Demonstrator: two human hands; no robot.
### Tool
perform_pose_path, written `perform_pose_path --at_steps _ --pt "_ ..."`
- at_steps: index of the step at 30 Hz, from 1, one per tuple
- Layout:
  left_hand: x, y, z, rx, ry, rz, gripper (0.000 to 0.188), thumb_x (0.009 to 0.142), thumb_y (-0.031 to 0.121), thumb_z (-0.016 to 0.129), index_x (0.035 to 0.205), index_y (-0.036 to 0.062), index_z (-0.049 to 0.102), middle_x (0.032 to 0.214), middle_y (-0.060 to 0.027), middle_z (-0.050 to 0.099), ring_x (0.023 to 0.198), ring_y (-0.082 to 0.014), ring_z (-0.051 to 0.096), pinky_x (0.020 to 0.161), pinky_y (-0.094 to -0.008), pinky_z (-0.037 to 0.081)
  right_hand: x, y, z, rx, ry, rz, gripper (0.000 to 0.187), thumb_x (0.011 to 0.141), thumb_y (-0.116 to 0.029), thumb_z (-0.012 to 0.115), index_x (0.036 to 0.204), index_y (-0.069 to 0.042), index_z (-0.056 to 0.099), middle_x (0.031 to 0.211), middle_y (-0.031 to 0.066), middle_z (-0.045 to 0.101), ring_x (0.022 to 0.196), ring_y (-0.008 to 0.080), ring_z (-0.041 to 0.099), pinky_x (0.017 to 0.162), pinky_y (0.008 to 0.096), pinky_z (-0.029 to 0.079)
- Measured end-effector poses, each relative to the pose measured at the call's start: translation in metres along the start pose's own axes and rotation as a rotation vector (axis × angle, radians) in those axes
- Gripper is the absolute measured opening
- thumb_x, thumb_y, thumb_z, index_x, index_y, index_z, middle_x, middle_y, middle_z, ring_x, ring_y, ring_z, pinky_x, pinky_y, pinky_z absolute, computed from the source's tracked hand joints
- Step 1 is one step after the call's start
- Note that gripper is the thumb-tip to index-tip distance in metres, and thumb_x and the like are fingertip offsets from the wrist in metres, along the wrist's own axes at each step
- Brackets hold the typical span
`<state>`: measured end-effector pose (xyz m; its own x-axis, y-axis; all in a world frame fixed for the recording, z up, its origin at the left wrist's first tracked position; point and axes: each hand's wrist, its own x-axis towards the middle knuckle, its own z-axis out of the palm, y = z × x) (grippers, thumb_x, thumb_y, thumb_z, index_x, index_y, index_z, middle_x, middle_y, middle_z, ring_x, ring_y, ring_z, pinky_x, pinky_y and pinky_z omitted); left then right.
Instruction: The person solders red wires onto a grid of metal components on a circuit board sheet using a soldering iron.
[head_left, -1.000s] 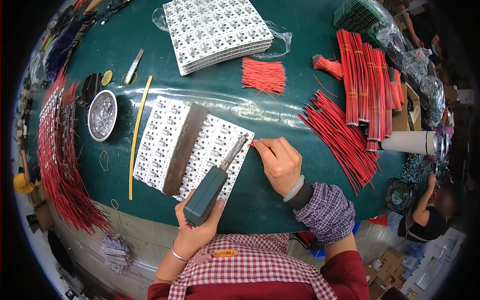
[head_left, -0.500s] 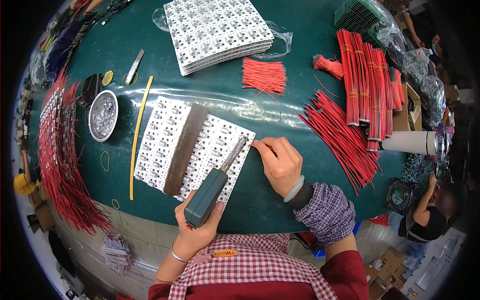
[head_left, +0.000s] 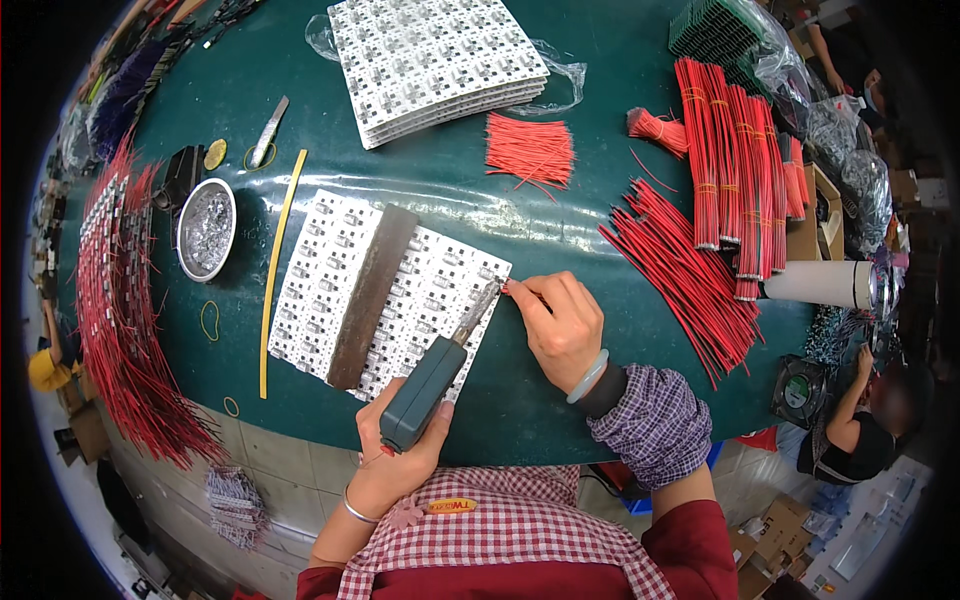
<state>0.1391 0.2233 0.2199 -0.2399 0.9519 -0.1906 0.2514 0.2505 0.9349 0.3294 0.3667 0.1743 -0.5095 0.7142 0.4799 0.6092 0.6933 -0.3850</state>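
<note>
My left hand is wrapped round the dark green handle of a soldering iron. Its silvery tip reaches the upper right edge of a white circuit board panel covered in rows of small components. At that same edge, my right hand pinches a short red wire, its end close to the iron's tip; the exact contact is too small to tell. A brown, worn bar lies across the panel.
Stacked white panels stand at the back, with a pile of short red wires beside them. Longer red wires lie to the right. A metal bowl, a yellow strip and wired boards are at left.
The soldering iron and my left hand have shifted slightly right, bringing the tip nearer the panel's edge. My right hand has barely moved and still pinches the wire.
</note>
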Motion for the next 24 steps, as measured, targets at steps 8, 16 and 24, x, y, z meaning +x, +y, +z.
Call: perform_pose_path --at_steps 8,16,24 --pt "0.000 0.001 -0.002 0.133 -0.031 0.084 0.013 0.084 0.003 0.074 0.091 -0.0034 0.066 0.070 -0.0061 0.061 0.058 -0.0092 0.055 0.054 -0.0256 0.043 -0.001 0.000 0.001 0.000 0.002 -0.003 0.026 0.071 0.004 0.073 0.097 -0.001 0.072 0.084 0.0069 0.063 0.075 0.0233 0.061 0.063 0.0344 0.051" --pt "-0.013 -0.004 -0.005 -0.090 0.075 -0.057 0.019 0.084 0.004 0.076 0.098 -0.0046 0.068 0.075 -0.0039 0.064 0.063 -0.0074 0.057 0.058 -0.0235 0.047 0.000 -0.001 0.000 0.010 0.005 -0.003 0.026 0.071 0.004 0.074 0.097 0.000 0.071 0.083 0.0076 0.063 0.073 0.0240 0.060 0.063 0.0346 0.050" --pt "-0.014 0.002 -0.006 -0.180 0.068 -0.161 0.021 0.084 0.004 0.076 0.102 -0.0047 0.069 0.084 -0.0048 0.067 0.071 -0.0076 0.059 0.062 -0.0230 0.048 0.003 -0.003 -0.002 0.003 0.052 -0.019 0.026 0.071 0.004 0.075 0.096 -0.001 0.071 0.083 0.0070 0.063 0.073 0.0239 0.059 0.063 0.0353 0.049"
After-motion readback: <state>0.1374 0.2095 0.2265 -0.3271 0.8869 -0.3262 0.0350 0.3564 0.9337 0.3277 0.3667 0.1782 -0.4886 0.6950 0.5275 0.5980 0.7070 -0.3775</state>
